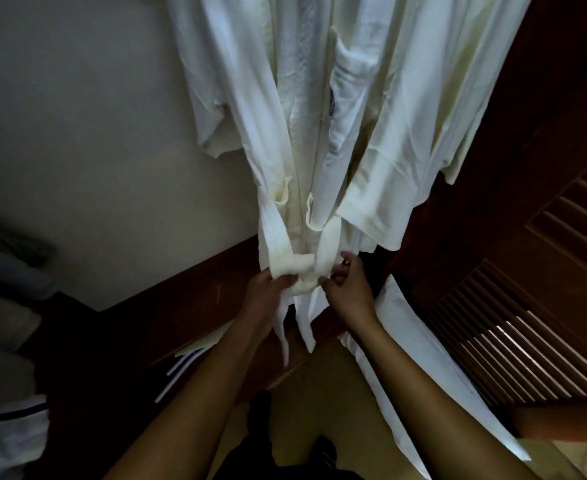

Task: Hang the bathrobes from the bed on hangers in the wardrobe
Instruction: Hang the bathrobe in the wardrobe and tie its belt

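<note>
Already on the rail, by the look of it, the bathrobe [295, 133] hangs full length inside the wardrobe [527, 306]; the hanger itself is out of frame. A second, creamier robe [423, 98] hangs just beside it on the right. The work in hand seems to be tying the belt [330, 244] at the waist, and a knot [305, 277] is half formed there, its two tails dangling below.

The left grip [267, 289] is closed round the belt just left of the knot. The right grip [349, 285] is curled at the knot's right side and appears to pinch it between thumb and fingertips.

To finish well, I would draw both ends outward evenly and level, gently enough not to drag the robe off its hanger. Keep the knot centred over the front opening, then let the tails fall straight.
</note>
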### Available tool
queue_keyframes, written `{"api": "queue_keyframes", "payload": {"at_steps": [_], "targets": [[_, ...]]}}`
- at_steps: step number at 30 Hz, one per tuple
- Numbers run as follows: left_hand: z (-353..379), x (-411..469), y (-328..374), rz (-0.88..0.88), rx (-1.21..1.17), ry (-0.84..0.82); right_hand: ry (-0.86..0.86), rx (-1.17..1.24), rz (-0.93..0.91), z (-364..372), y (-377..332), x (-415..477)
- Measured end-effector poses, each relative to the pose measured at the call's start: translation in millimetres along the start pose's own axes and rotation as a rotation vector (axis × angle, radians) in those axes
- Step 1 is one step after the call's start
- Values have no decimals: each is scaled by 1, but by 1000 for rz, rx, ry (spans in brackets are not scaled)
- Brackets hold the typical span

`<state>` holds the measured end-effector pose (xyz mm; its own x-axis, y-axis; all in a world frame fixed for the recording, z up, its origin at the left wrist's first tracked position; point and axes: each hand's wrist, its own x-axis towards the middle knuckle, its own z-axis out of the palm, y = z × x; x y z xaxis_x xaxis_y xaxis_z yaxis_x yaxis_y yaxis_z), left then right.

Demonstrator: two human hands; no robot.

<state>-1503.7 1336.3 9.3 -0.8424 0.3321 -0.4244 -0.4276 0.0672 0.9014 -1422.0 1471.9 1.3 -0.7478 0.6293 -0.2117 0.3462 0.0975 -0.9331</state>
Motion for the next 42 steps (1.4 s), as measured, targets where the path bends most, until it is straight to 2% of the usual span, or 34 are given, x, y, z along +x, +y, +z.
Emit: {"api": "queue_keyframes", "payload": {"at_steps": [3,7,9,13,15,19,24,26,31,34,37,39,42], "targets": [[-6,-1,1,54,86,-11,125,-203,-158,5,-13,-1],[-5,-5,2,177,178,9,4,-314,81,5,-41,11],[-5,-4,-1,227,251,26,-87,-231,137,5,-50,15],[-8,-5,-7,269,357,33,-133,245,205,5,-58,12],[-10,-4,-13,253,412,-1,-172,406,249,2,-61,10],[-10,0,-30,207,537,-45,-306,352,93,-6,-71,9],[-18,4,-47,133,466,-58,-301,319,63,-30,-63,8],[-24,8,-52,104,428,-44,-239,372,80,-41,-48,4],[-34,13,-53,34,424,-34,168,465,268,-65,21,-5],[-32,15,-50,-3,404,-27,212,303,360,-72,70,-13],[-34,21,-49,19,392,-13,131,-5,358,-70,90,-21],[-35,23,-46,48,420,-19,104,-126,259,-62,86,-19],[-37,30,-40,106,491,-7,15,-177,90,-35,53,-6]]}}
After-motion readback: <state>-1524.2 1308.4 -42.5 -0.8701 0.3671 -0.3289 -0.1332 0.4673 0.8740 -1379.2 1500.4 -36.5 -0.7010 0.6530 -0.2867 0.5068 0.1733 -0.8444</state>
